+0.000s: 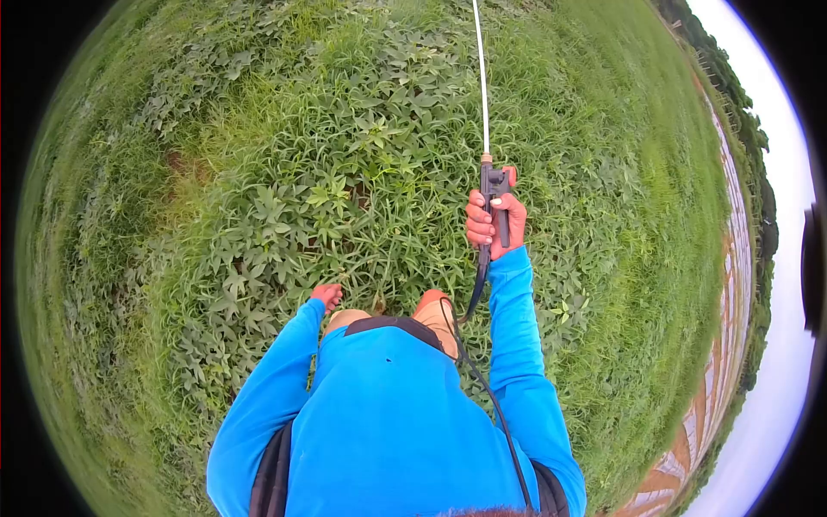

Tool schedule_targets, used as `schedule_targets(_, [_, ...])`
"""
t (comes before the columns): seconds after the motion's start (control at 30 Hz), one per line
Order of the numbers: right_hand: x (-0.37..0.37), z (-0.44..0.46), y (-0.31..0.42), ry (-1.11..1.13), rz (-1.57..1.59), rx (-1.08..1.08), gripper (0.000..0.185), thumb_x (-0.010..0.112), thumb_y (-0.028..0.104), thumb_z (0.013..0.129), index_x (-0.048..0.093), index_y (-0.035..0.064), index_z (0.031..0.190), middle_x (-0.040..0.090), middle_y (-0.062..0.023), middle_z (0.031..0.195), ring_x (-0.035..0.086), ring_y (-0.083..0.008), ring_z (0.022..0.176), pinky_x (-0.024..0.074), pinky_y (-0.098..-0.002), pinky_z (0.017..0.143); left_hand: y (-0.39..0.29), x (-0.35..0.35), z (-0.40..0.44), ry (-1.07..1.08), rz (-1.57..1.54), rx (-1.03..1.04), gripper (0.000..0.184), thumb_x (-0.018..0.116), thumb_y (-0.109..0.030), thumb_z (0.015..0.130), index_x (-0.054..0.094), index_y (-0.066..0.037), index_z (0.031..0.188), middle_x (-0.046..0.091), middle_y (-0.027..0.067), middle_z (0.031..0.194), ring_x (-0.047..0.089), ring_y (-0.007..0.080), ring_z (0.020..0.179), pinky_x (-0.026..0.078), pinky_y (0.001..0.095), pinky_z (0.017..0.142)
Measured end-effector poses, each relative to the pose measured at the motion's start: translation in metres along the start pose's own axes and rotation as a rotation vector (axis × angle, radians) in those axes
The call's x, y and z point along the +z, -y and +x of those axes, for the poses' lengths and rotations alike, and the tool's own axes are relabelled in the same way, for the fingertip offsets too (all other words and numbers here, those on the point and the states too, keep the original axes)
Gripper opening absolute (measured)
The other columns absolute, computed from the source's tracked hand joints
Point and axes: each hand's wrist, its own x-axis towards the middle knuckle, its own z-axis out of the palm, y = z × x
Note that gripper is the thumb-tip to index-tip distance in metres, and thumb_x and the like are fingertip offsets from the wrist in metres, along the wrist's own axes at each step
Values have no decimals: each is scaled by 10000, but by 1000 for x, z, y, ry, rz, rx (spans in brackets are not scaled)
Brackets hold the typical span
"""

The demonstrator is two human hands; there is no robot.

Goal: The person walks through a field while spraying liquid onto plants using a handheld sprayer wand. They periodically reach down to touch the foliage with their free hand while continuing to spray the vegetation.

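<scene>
My right hand (pixel 496 226) is wrapped round the black handle of a sprayer wand (pixel 485 177), with the thumb across the grip. The handle has a red part near its top, and a long thin white lance (pixel 481 82) runs forward from it to the top edge of the view. From the handle's lower end a black hose (pixel 476 293) curves back past my waist. My left hand (pixel 328 296) hangs low by my left hip, above the leaves. Its fingers are curled in, and the inside of that hand is hidden.
Dense broad-leaved plants (pixel 276 215) and tall grass (pixel 370 52) cover the ground around my feet. One shoe (pixel 431 302) shows at the front. Dark straps (pixel 274 470) pass by both my sides. Far right lie pale strips of ground (pixel 719 345) and a line of trees (pixel 758 224).
</scene>
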Motion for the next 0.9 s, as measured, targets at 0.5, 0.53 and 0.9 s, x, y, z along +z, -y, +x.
schedule_targets(0.5, [-56, -40, 105, -630, -186, -291, 165, 539, 247, 757, 456, 116, 701, 421, 18, 532, 402, -95, 396, 345, -245, 357, 0, -11, 21, -12, -13, -96, 358, 452, -406, 844, 549, -62, 866, 501, 49, 626, 438, 190, 429, 332, 350, 388])
schedule_targets(0.53, [-64, -49, 113, -672, -192, -341, 166, 542, 248, 756, 452, 120, 701, 417, 18, 532, 399, -95, 396, 343, -246, 356, -17, -1, 24, -38, -18, -85, 351, 457, -411, 850, 539, -70, 869, 467, 30, 603, 391, 166, 408, 289, 321, 372])
schedule_targets(0.9, [-145, -159, 234, -1092, -65, -712, 217, 580, 277, 724, 416, 139, 688, 375, 24, 515, 366, -102, 395, 314, -243, 350, -221, 92, 102, 41, 104, -75, 339, 528, -405, 836, 564, -69, 818, 504, 32, 631, 432, 137, 439, 316, 287, 383])
